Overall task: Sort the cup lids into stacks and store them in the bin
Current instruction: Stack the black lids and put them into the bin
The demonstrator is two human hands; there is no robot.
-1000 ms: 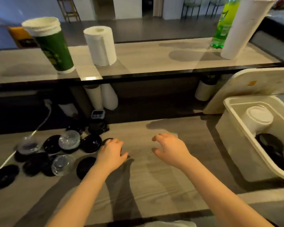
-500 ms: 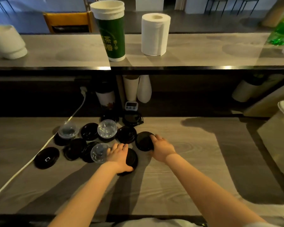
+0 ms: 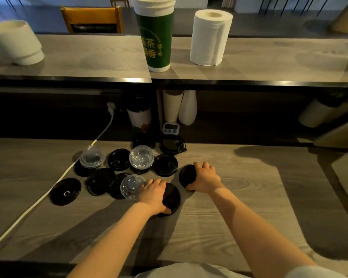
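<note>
The left hand (image 3: 153, 192) lies palm down on the left lid (image 3: 172, 196), a black one. Its grip is closed on it, with the fingers curled over the far edge and the thumb at the near edge. The fingertips touch a clear lid (image 3: 130, 186) just beside it.

The right hand (image 3: 204, 178) has its grip clamped on the right lid (image 3: 186, 175), also black, with the fingers curled over the rim. This lid looks tilted rather than flat. Both held lids are on the tabletop (image 3: 239, 217) in front of the timer (image 3: 170, 128), the right lid nearer to it and the left lid further forward.

More black lids (image 3: 119, 159) lie loose and partly overlapping in front of the timer and to its left. Two more clear lids (image 3: 141, 156) rest on top of them. A white cable (image 3: 48, 193) runs along the left side of this scatter, well left of the timer.

On the shelf (image 3: 88, 57) above the timer stands a green cup (image 3: 156, 37), with a paper roll (image 3: 210, 37) to its right. The bin cannot be made out with certainty.
</note>
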